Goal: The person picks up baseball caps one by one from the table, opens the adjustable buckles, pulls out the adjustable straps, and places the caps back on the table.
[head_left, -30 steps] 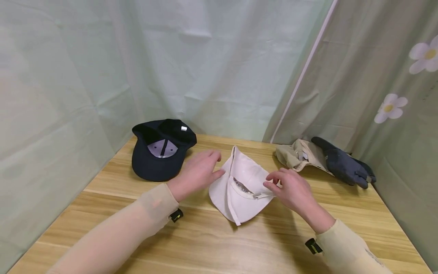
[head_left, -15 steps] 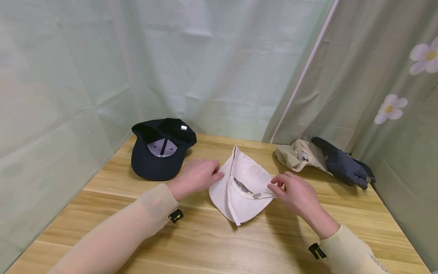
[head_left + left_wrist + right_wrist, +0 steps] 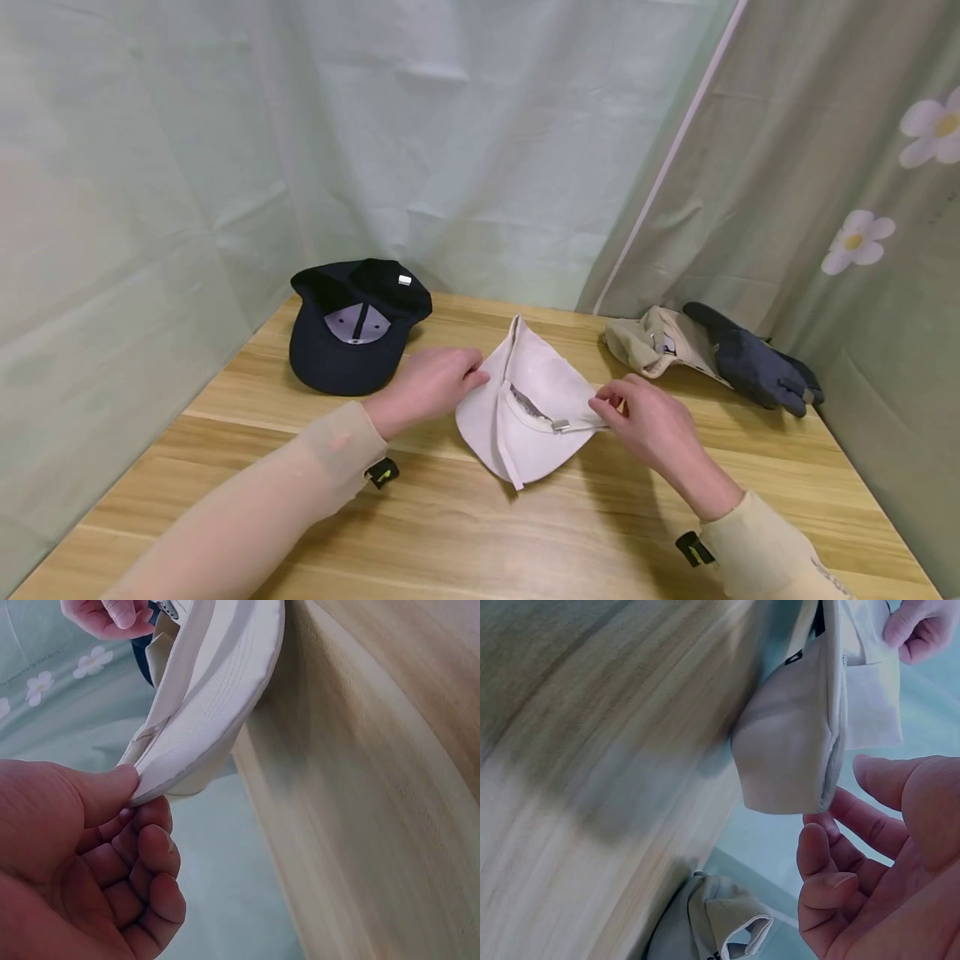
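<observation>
A white cap (image 3: 543, 371) with a strap and a metal buckle (image 3: 561, 425) stands in the middle of the table, its folded edges facing the camera. The left hand (image 3: 423, 392) pinches the cap's left edge between thumb and index finger, and its other fingers curl loosely below, as the left wrist view shows. At the cap's right edge is the right hand (image 3: 652, 429). In the right wrist view the right hand (image 3: 900, 855) has fingertips touching or very near the cap (image 3: 791, 742), with the thumb apart from the cloth.
A dark navy cap (image 3: 341, 358) lies inside-up at the back left of the wooden table (image 3: 480, 542). At the back right, a beige cap (image 3: 637, 342) lies against a dark blue cap (image 3: 757, 367). Pale green curtains (image 3: 480, 150) enclose the table's back and sides.
Both hands have closed in on the white cap, the left taking hold of its left edge. The right hand has shifted slightly right. The cap has barely moved.
</observation>
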{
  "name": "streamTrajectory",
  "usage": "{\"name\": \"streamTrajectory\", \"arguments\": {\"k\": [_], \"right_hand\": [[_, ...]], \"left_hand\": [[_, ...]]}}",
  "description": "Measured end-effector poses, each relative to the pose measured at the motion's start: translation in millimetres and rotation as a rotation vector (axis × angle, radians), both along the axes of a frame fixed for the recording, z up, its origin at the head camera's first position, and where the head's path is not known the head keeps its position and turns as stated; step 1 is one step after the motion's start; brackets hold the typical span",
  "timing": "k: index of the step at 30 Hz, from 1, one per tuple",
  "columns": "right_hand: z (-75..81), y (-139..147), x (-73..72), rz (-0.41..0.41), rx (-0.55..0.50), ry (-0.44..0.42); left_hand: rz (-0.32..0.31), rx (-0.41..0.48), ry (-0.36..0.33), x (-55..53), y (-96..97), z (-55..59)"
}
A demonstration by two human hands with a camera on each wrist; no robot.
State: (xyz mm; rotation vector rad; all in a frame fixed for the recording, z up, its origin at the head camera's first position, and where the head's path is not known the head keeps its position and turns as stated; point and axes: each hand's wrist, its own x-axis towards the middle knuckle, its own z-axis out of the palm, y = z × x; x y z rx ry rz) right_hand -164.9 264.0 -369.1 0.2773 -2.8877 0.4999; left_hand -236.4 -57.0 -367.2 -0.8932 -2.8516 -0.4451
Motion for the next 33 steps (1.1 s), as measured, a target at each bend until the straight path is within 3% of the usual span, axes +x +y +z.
{"name": "streamTrajectory", "arguments": {"k": [17,33], "right_hand": [[10.5,-14.3,-15.3,0.048,-0.030,0.129],[14.1,-25.0,-27.2,0.086,-0.056,0.115]], "left_hand": [[0.128,0.085,0.066,-8.9,-36.5,21.7],[0.306,0.138,0.130,-20.2,-117.5,52.2]]}}
